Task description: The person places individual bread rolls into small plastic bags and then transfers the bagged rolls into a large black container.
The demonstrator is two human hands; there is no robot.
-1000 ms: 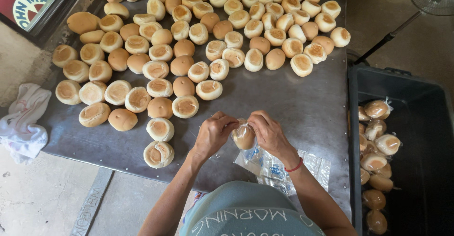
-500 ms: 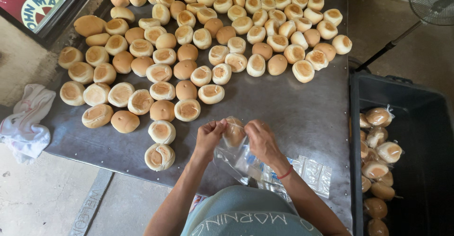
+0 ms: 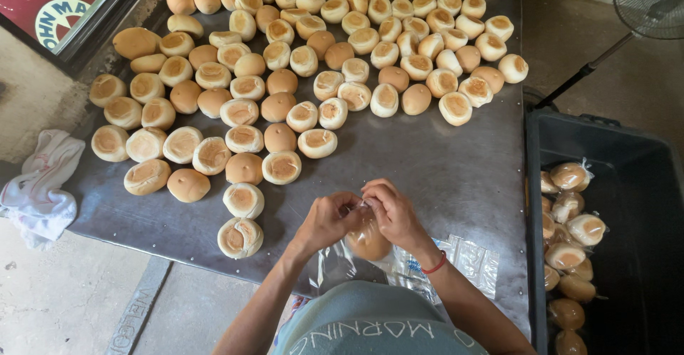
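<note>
Bun (image 3: 368, 241) in a thin clear bag hangs just below both pinches — left hand (image 3: 325, 219) and right hand (image 3: 391, 214) gripping the bag's gathered neck — light, soft, likely crushable, so best held by that slippery film.

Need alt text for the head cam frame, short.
Seen from above, a person's left hand and right hand meet over a bread roll in a clear plastic bag at the near edge of a metal table. Dozens of loose rolls cover the table's far side; a dark bin at right holds bagged rolls.
</note>
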